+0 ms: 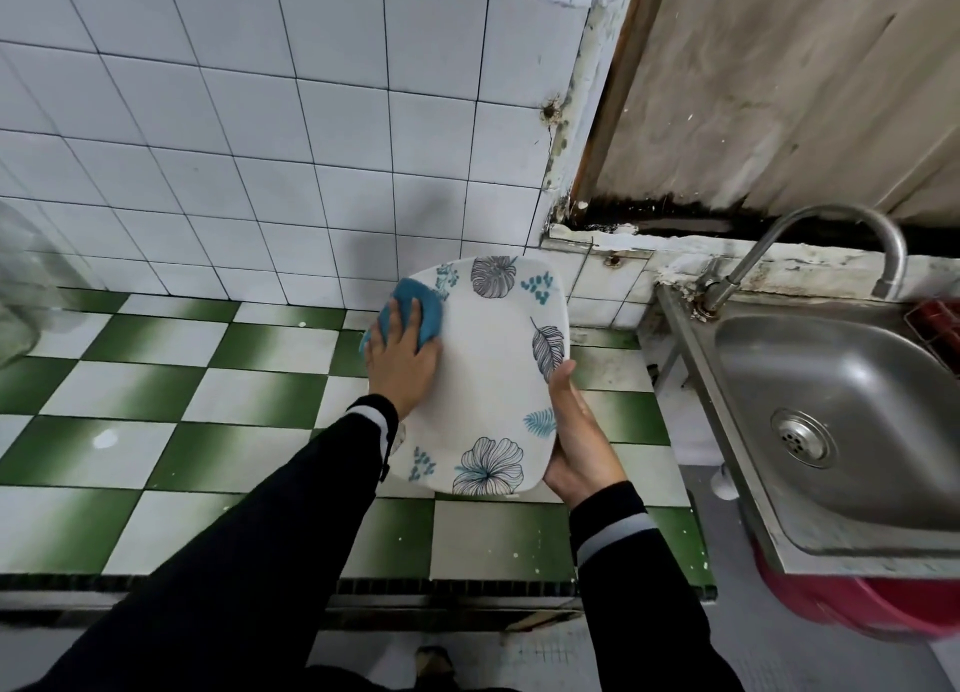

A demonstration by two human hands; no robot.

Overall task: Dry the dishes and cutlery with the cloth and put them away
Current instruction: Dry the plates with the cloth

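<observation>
Plate (488, 374) first: where is it?
— Held tilted over the green-and-white tiled counter (156, 431), left of the steel sink (857, 374), long axis running away from the person
— And the hands?
— Right hand (576, 431) grips the near right edge, thumb on the glazed face; left hand (402, 366) lies flat, pressing the blue cloth (423, 309) on the far left rim. Smooth, rounded-square, leaf-printed; the rest of its face lies right of the cloth, likely the next sweep
</observation>
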